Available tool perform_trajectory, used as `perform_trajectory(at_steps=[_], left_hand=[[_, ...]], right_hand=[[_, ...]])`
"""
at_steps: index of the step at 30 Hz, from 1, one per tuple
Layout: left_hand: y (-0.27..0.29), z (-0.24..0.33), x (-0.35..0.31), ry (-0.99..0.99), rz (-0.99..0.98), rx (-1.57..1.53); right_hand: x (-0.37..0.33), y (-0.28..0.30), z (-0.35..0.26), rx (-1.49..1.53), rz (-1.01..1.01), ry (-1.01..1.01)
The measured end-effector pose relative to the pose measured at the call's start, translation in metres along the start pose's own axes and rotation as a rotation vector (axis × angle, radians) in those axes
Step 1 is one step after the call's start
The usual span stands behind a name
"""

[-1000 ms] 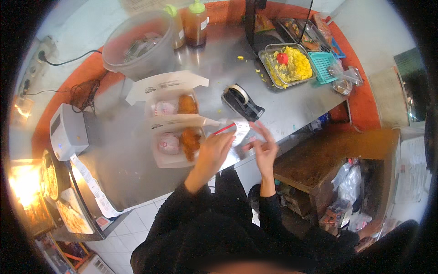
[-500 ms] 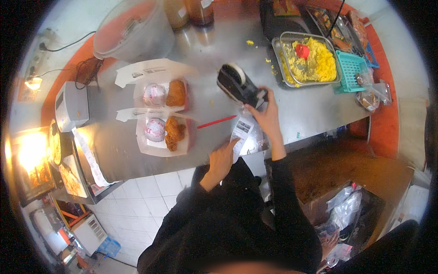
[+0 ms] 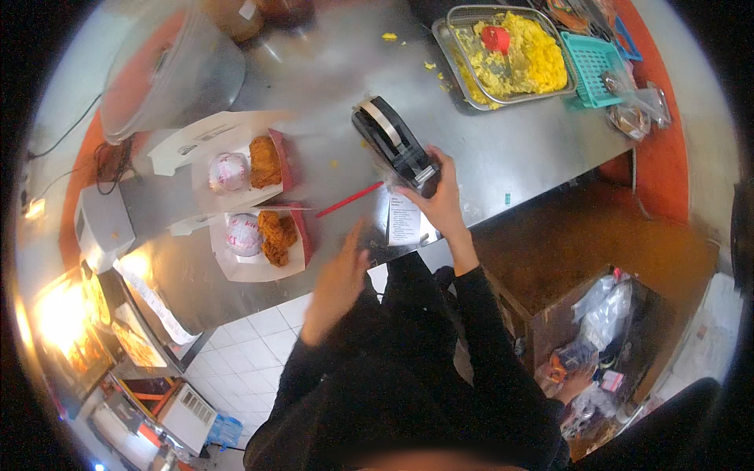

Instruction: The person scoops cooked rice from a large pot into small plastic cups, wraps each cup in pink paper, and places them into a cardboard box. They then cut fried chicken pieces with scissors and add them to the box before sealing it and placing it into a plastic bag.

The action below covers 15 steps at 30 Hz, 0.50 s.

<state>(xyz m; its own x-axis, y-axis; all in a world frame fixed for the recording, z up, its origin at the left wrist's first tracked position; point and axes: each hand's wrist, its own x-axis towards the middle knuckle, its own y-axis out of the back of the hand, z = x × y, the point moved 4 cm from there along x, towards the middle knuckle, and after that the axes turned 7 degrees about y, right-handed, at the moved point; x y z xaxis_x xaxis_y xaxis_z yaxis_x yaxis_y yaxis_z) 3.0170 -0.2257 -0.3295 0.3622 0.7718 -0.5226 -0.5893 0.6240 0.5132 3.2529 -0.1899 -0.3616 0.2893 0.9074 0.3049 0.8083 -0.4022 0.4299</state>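
Observation:
A black tape dispenser (image 3: 390,137) with a pale roll sits at the middle of the steel counter, my right hand (image 3: 441,198) gripping its near end. Just below it a printed paper receipt (image 3: 405,218) lies near the counter's front edge. My left hand (image 3: 336,286), a little blurred, hovers left of the receipt, empty, with its index finger stretched out. Between that hand and the dispenser lies a slim red stick, perhaps a pen (image 3: 349,199). Farther left stand two open cardboard boxes, a far one (image 3: 206,145) and a near one (image 3: 255,269), each holding fried chicken and a round wrapped bundle.
A wire-mesh tray (image 3: 459,82) of yellow scrambled egg with a red scoop stands at the far right, beside a turquoise basket (image 3: 591,69). A large clear tub (image 3: 177,78) is at the far left, near a grey printer (image 3: 106,224). Another person's hand (image 3: 577,386) handles plastic-wrapped goods at lower right.
My left hand has lifted off the receipt and moved left. The receipt now lies flat on the counter. My right hand still holds the dispenser. The view has shifted a little.

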Motion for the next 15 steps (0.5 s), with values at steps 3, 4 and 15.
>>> perform_trajectory(at_steps=[3,4,15], left_hand=[[0.076,0.002,-0.026,0.222,-0.448,-0.446],[0.098,-0.014,-0.032,0.167,-0.492,-0.524],[0.226,-0.182,-0.033,0.466,0.107,-0.240]], right_hand=[[-0.011,0.017,0.009,0.188,0.136,-0.061],[-0.016,0.025,0.005,0.176,0.207,-0.074],[-0.087,0.015,-0.009,0.054,0.425,-0.509]])
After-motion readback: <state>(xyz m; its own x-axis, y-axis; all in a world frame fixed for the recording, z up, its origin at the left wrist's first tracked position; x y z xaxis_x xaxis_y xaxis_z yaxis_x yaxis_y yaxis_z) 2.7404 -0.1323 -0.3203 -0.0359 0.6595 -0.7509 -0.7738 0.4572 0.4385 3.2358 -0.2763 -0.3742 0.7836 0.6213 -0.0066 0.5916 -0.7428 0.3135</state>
